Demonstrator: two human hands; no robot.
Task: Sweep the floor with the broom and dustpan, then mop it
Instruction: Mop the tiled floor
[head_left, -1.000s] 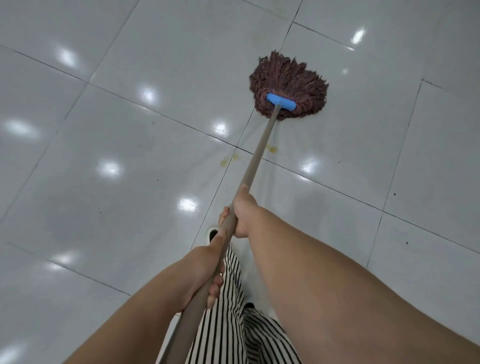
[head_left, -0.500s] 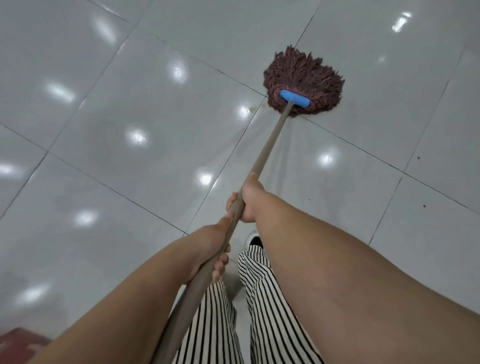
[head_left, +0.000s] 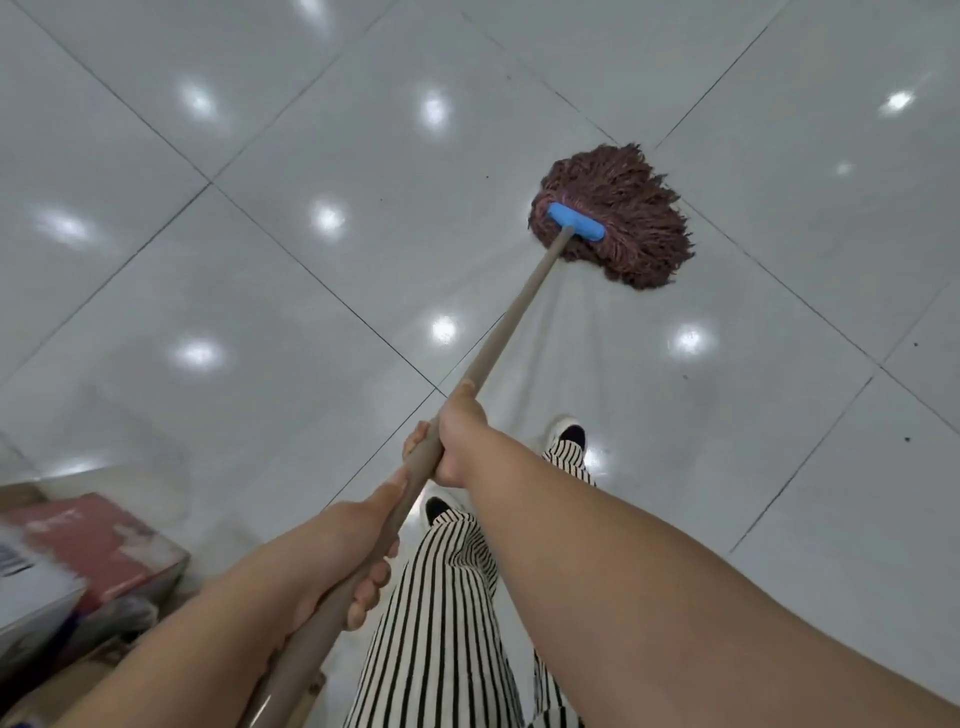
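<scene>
Ahead, the mop (head_left: 613, 215) lies with its reddish-brown strands spread flat on the glossy white tiled floor (head_left: 311, 322), its blue clamp facing the person. Both hands wrap the grey handle: the right hand (head_left: 460, 436) grips higher up, the left hand (head_left: 358, 551) lower, fingers curled round the shaft. Wide bare tile spreads left, right and beyond the mop head. At the lower left edge a red box (head_left: 98, 545) and blurred clutter crowd close beside the striped trousers (head_left: 441, 623).
</scene>
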